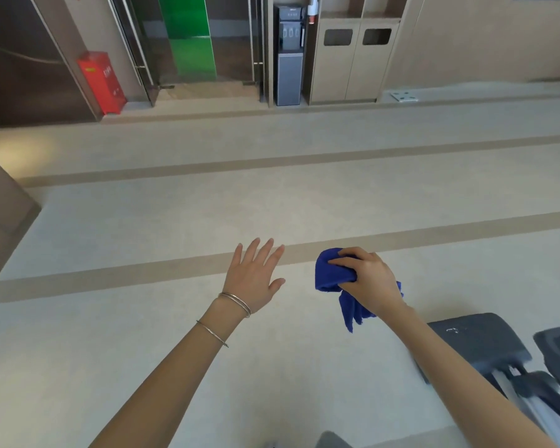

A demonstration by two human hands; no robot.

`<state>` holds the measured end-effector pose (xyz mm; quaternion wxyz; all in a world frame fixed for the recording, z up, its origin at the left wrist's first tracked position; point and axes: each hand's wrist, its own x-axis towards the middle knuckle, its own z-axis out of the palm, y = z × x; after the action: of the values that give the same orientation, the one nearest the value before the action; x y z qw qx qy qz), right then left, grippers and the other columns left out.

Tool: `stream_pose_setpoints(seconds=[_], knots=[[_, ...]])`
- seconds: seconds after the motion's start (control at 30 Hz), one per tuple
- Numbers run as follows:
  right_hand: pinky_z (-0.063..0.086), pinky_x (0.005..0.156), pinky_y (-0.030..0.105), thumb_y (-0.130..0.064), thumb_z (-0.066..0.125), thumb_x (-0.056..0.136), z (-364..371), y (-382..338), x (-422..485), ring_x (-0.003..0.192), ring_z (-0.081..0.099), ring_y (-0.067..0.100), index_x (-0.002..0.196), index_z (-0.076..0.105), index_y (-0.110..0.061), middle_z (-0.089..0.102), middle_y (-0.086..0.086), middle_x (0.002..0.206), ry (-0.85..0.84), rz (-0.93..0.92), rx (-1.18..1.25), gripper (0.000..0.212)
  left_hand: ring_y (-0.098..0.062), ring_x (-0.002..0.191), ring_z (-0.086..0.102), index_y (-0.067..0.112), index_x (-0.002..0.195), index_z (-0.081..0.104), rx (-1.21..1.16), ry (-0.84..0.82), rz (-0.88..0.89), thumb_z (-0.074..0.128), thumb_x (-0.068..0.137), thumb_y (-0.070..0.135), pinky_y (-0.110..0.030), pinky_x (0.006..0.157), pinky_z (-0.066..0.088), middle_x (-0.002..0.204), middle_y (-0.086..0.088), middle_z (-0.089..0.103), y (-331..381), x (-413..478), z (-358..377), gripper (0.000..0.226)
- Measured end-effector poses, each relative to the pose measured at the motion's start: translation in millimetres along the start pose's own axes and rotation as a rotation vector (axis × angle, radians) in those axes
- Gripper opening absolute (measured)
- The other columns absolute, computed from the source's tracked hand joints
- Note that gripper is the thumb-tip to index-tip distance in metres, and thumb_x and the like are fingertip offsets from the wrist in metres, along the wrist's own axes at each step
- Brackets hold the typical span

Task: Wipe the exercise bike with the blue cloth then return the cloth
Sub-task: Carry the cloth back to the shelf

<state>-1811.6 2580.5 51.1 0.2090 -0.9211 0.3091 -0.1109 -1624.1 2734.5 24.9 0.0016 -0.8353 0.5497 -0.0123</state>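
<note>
My right hand [367, 279] grips the bunched blue cloth [333, 270] in mid-air above the pale floor; loose folds of it hang below my palm. My left hand [256, 276] hovers beside it to the left, flat with fingers spread, holding nothing; thin bangles circle that wrist. Dark grey padded parts and a metal frame of gym equipment [480, 341] show at the lower right, below my right forearm. I cannot tell whether this is the exercise bike; most of it lies out of frame.
Open floor with brown stripes [272, 163] stretches ahead. At the far wall stand a red fire cabinet [101, 80], glass doors with a green panel [191, 37], a grey water dispenser [288, 56] and beige bins [353, 59]. A brown wall corner [4, 215] juts in at left.
</note>
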Motion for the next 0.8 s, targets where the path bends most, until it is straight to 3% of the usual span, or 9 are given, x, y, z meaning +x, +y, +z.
stream_pose_setpoints(seconds=[0.4,0.63,0.8], knots=[[0.046,0.084,0.037,-0.014,0.059,0.080,13.1,50.2,105.4,0.104,0.054,0.024,0.109,0.068,-0.029,0.059,-0.009,0.122,-0.049,0.089,-0.009,0.034,-0.024,0.147,0.005,0.027,0.149,0.006,-0.039,-0.079,0.062,0.031,0.095,0.051,-0.047,0.117,0.006,0.160,0.002,0.009,-23.2,126.7,32.8,0.064],[0.044,0.076,0.030,-0.013,0.059,0.080,-8.1,101.7,216.0,0.103,0.056,0.025,0.108,0.068,-0.028,0.059,-0.009,0.122,-0.027,0.083,0.009,0.033,-0.025,0.147,0.006,0.027,0.149,0.006,-0.038,-0.087,0.064,0.032,0.095,0.051,-0.047,0.118,0.006,0.160,0.001,0.010,-25.5,243.9,30.5,0.064],[0.047,0.086,0.039,-0.014,0.060,0.080,-32.5,135.3,300.6,0.104,0.055,0.026,0.109,0.068,-0.027,0.059,-0.007,0.123,-0.008,0.060,0.018,0.033,-0.026,0.146,0.006,0.027,0.149,0.006,-0.025,-0.059,0.053,0.032,0.095,0.052,-0.046,0.118,0.007,0.160,0.000,0.010,-26.4,337.4,20.2,0.065]])
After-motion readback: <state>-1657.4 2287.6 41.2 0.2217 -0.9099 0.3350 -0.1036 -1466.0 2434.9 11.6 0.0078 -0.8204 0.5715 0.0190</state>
